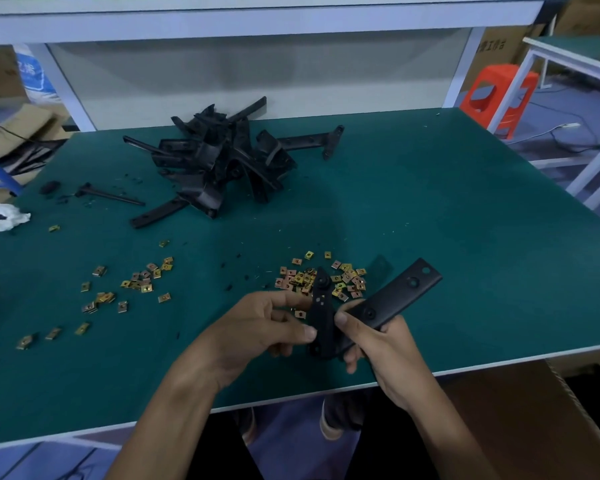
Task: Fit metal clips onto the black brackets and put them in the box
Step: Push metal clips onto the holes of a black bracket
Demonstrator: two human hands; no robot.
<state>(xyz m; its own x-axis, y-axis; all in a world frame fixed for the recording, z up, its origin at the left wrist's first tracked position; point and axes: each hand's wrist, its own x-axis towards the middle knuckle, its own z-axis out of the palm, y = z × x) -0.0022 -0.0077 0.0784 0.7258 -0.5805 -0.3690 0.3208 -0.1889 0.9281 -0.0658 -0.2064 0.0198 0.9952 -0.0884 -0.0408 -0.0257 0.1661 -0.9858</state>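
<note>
A T-shaped black bracket hangs just above the table's near edge, held in both hands. My right hand grips its long arm from below, thumb on top. My left hand has curled fingers, and its thumb and fingertips touch the bracket's cross piece. Whether a clip sits between those fingers is hidden. Just behind the hands lies a heap of gold metal clips. More clips are scattered to the left. A pile of black brackets lies at the back centre.
The green table has a white near edge. A brown cardboard box stands below the table at my right. Crumpled white paper lies at the left edge. An orange stool stands beyond the far right corner.
</note>
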